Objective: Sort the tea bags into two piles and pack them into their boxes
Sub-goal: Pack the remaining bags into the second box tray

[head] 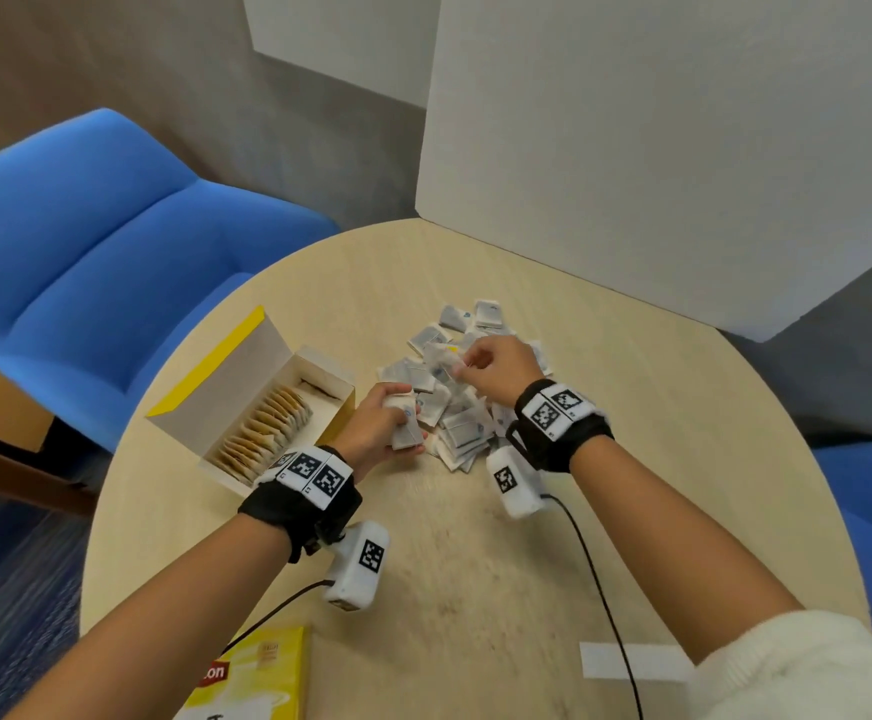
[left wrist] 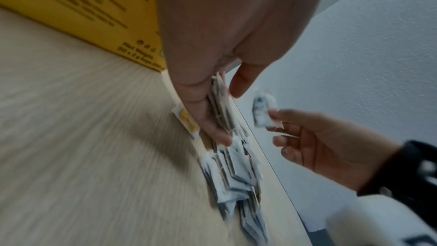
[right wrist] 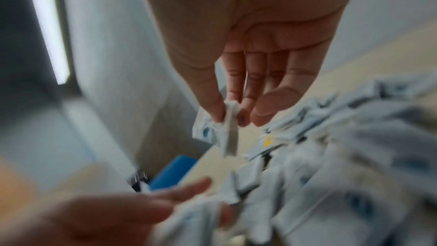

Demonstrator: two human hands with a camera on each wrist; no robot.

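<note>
Roughly halfway, I'd judge: the white-and-blue tea bags [head: 457,407] lie in a loose heap mid-table, w/ one yellow-marked bag [left wrist: 187,121] mixed in at the edge. The left hand [head: 377,426] grips a small stack of white bags [head: 405,426] beside the heap; the right hand [head: 496,368] pinches a single bag [right wrist: 212,130] btwn thumb and fingertips above it. The open yellow box [head: 247,402], left of the heap, already holds a row of tan bags. A second yellow box [head: 252,678] lies at the near table edge. Left to do: gather and box the white pile.
</note>
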